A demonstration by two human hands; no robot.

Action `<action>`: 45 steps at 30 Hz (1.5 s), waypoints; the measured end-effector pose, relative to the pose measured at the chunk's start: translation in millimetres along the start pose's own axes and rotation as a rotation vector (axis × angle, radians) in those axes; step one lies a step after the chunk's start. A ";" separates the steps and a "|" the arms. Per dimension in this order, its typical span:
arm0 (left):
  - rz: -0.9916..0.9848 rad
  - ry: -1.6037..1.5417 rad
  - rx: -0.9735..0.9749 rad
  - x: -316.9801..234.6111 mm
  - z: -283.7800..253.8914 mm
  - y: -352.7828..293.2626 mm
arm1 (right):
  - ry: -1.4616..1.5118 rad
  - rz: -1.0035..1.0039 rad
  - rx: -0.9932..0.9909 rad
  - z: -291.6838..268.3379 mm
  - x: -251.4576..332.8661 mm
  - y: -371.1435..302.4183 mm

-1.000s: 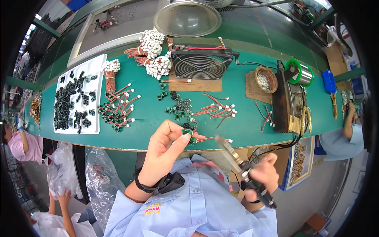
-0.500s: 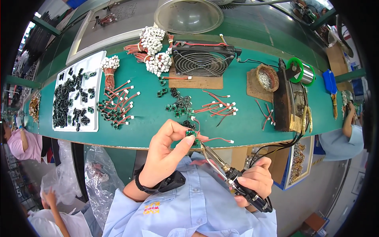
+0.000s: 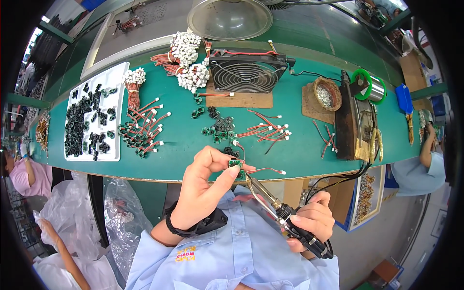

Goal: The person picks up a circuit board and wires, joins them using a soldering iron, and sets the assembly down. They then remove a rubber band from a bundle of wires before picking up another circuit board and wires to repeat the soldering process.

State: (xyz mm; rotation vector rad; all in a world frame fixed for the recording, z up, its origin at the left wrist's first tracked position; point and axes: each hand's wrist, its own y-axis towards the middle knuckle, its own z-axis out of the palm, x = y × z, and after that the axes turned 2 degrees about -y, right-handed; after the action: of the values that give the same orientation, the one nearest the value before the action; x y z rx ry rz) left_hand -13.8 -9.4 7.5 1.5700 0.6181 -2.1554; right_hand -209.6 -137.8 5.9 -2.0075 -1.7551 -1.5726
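1 white rectangular plastic tray [image 3: 116,147] holds small black-and-green parts [image 3: 75,130], too heaped to count. 1 bare left hand [image 3: 205,181] pinches 1 small green circuit board [image 3: 235,163] at the green tabletop's [image 3: 183,130] front edge, the thumb hiding part. 1 black-handled soldering iron [image 3: 278,208] points at it, contact unclear, clasped by 1 bare right hand's [image 3: 315,220] fingers. 1 round brown bowl [image 3: 316,97] contains silvery bits [image 3: 325,98].

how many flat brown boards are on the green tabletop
2: a brown board at the foot of the black fan, and a second board under the round bowl. Others may be hidden.
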 end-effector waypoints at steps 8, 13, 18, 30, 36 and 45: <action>0.015 0.014 -0.006 3.3 -1.1 -0.1 | 0.001 -0.006 -0.012 -0.1 -1.0 -1.5; 0.013 0.001 -0.005 1.5 -0.2 -0.5 | -0.040 -0.026 -0.095 -2.9 -9.7 -3.9; -0.055 -0.091 0.007 -5.9 3.1 -1.2 | -0.146 0.395 -0.506 13.2 -37.1 -1.1; -0.122 0.028 0.419 -3.8 -12.8 0.8 | 0.229 0.285 -0.173 28.8 -34.6 28.4; 0.242 0.626 0.292 -14.8 -13.3 -0.7 | 0.594 0.403 0.108 41.5 -8.6 10.6; 0.188 0.284 -0.675 0.3 -114.2 -13.7 | 0.166 0.164 -0.004 50.3 -18.3 17.0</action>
State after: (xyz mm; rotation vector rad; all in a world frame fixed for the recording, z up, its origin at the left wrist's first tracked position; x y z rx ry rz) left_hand 67.4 66.6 -22.1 1.4675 1.0977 -1.3776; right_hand -162.0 -126.5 -21.7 -1.9059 -1.4898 -1.6373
